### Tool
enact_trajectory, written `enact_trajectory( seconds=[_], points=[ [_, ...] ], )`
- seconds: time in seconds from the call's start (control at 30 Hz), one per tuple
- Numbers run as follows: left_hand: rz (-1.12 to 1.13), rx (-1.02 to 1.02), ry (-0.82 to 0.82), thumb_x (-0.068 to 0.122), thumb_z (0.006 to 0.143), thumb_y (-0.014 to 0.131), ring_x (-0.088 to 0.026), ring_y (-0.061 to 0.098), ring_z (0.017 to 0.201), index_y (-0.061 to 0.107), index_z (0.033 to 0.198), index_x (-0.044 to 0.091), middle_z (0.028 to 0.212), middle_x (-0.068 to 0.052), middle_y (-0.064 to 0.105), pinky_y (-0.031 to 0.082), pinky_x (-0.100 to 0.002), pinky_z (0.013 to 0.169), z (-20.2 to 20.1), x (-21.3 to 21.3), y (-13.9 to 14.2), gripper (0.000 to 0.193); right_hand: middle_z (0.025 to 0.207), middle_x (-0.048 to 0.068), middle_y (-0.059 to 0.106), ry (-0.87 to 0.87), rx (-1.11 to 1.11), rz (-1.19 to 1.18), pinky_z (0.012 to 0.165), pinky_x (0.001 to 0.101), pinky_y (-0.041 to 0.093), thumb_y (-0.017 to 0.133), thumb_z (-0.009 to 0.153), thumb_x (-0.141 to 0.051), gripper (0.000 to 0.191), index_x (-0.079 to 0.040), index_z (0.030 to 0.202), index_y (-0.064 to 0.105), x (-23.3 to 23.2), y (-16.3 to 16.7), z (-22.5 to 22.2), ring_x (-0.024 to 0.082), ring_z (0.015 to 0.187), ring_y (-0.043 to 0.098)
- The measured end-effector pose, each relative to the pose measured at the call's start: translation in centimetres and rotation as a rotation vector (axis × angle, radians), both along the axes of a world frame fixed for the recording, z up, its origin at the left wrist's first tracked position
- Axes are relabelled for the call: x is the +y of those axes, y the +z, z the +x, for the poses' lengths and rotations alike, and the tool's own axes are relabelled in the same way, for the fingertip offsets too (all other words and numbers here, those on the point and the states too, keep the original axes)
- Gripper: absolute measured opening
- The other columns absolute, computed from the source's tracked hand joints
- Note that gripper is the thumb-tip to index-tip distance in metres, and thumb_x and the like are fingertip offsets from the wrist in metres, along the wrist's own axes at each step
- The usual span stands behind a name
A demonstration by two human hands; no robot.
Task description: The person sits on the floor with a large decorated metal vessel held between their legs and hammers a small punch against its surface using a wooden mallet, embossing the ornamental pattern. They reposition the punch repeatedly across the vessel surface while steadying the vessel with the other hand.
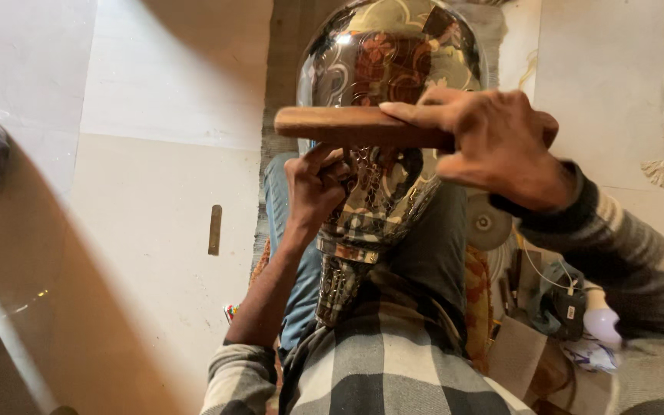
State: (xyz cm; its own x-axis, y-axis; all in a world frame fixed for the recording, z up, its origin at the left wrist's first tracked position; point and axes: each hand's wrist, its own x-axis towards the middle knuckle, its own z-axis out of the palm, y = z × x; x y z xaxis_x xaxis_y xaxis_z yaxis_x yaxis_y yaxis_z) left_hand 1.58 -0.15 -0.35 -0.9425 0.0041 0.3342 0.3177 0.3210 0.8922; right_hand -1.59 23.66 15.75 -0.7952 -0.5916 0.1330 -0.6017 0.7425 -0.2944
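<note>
Above a pale tiled floor [155,230], the seated person's left hand [317,184] pinches a small tool against the shiny engraved metal vase [390,54] across their lap, apparently steadying it, while the right hand [493,138] grips a brown wooden block [347,125] over it.

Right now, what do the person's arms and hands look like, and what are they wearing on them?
Both hands are bare: no gloves, rings or watch show. The left hand has its sleeve pushed up past the forearm, pale with grey stripes. The right hand comes out of a striped knit sleeve, dark at the cuff, then cream and grey bands.
</note>
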Motion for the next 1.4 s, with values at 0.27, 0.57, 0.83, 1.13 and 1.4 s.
enact_trajectory(
  seconds=[0.27, 0.57, 0.83, 1.13, 1.4],
  points=[
    [0.08, 0.077, 0.11, -0.013, 0.074, 0.06, -0.008, 0.069, 0.064, 0.07, 0.122, 0.007, 0.086, -0.007, 0.079, 0.055, -0.024, 0.052, 0.5, 0.3, -1.0, 0.053, 0.106, -0.002, 0.071, 0.073, 0.033, -0.035, 0.059, 0.0289, 0.056, 0.063, 0.075, -0.006, 0.082, -0.032, 0.152, 0.052, -1.7, 0.0, -1.5, 0.014, 0.064, 0.057],
    [0.11, 0.016, 0.203, -0.013, 0.082, 0.058, -0.009, 0.067, 0.059, 0.073, 0.119, 0.007, 0.08, -0.005, 0.078, 0.054, -0.025, 0.051, 1.8, 1.2, -1.4, 0.044, 0.093, -0.001, 0.066, 0.037, 0.04, 0.008, 0.057, 0.0286, 0.053, 0.068, 0.075, -0.013, 0.083, -0.03, 0.155, 0.053, -3.3, 1.4, -1.7, 0.013, 0.06, 0.055],
    [0.459, 0.032, 0.246, -0.018, 0.086, 0.055, -0.014, 0.077, 0.085, 0.067, 0.12, 0.005, 0.096, -0.009, 0.078, 0.065, -0.03, 0.074, 1.7, 3.0, -0.1, 0.043, 0.1, 0.006, 0.071, 0.094, 0.038, -0.198, 0.07, 0.033, 0.059, 0.063, 0.067, -0.008, 0.084, -0.021, 0.151, 0.06, -2.8, 0.2, -1.2, 0.018, 0.077, 0.066],
    [0.391, 0.062, 0.292, -0.018, 0.085, 0.054, -0.009, 0.072, 0.08, 0.066, 0.122, 0.005, 0.09, -0.007, 0.078, 0.061, -0.023, 0.072, 2.0, 3.5, 0.8, 0.045, 0.107, 0.003, 0.076, 0.065, 0.018, -0.243, 0.072, 0.0298, 0.06, 0.066, 0.075, 0.001, 0.076, -0.017, 0.149, 0.062, -3.4, 1.3, -2.2, 0.015, 0.078, 0.069],
    [0.519, 0.074, 0.216, -0.019, 0.091, 0.054, -0.012, 0.074, 0.086, 0.066, 0.119, 0.003, 0.094, -0.006, 0.077, 0.062, -0.027, 0.072, 1.6, 3.5, -0.9, 0.038, 0.099, 0.002, 0.073, 0.082, 0.114, 0.261, 0.056, 0.0314, 0.054, 0.072, 0.083, -0.011, 0.07, -0.027, 0.149, 0.06, -5.3, 3.8, -2.0, 0.017, 0.061, 0.061]
  ],
)
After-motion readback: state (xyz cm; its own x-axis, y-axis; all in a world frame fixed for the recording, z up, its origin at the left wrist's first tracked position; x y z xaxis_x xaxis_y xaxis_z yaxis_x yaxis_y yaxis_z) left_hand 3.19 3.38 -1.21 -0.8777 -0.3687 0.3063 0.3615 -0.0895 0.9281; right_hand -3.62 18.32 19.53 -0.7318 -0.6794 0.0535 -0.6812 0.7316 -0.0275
